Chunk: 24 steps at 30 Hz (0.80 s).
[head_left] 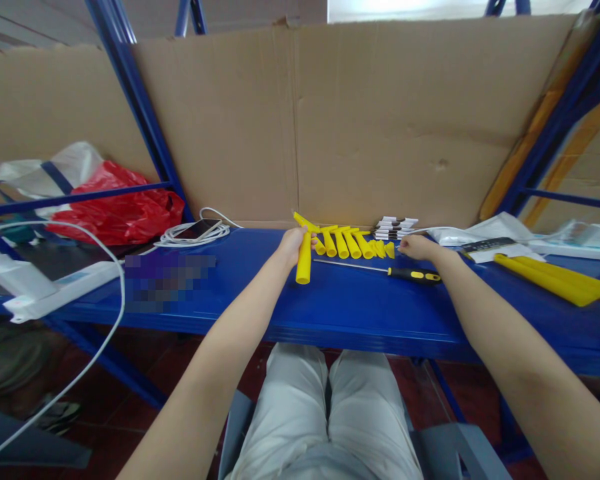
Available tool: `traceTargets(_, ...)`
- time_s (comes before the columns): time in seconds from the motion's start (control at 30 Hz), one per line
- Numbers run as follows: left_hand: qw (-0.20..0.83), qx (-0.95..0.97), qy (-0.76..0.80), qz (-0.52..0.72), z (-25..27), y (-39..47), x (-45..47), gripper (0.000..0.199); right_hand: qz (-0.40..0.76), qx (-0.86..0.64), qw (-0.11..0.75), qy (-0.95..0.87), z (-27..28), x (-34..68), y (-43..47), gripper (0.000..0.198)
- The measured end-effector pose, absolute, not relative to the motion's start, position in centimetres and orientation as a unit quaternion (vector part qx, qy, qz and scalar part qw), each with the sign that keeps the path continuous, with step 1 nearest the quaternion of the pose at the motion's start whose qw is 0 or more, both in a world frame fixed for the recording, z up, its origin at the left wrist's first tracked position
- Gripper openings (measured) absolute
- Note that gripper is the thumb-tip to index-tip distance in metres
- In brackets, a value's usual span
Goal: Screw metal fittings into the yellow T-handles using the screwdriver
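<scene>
In the head view, my left hand is wrapped round a yellow plastic tube handle with an angled head, its open round end towards me. Several matching yellow handles lie in a row just right of it. Small yellow wedge-shaped pieces sit at the end of that row. Beside them my right hand is closed in a pinch low over the table; whatever its fingertips hold is too small to make out. A screwdriver with a black and yellow grip lies in front of the row.
Small white-and-dark packs are stacked behind the row. Long yellow pieces lie at right on the blue table. At left are a coiled white cable, a power strip and a red bag. Cardboard stands behind.
</scene>
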<state>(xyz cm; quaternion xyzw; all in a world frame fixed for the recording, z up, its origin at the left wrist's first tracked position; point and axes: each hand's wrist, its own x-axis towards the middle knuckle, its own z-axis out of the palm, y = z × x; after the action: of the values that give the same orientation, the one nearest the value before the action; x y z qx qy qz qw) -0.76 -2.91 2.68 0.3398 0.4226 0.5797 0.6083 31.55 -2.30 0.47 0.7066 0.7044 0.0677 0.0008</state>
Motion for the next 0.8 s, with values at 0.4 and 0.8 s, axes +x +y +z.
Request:
traceTargets(0.4,0.602,0.355,0.430,0.571,2.5,-3.4,-0.4,0.028,-0.017,0.637,-0.025,0.771,0.7,30.5,-2.2,0.038)
traceTargets(0.8,0.607,0.361,0.427,0.565,2.2,-3.2,-0.4,0.026,-0.048,0.640,-0.041,0.766,0.2,29.4,-2.1,0.057)
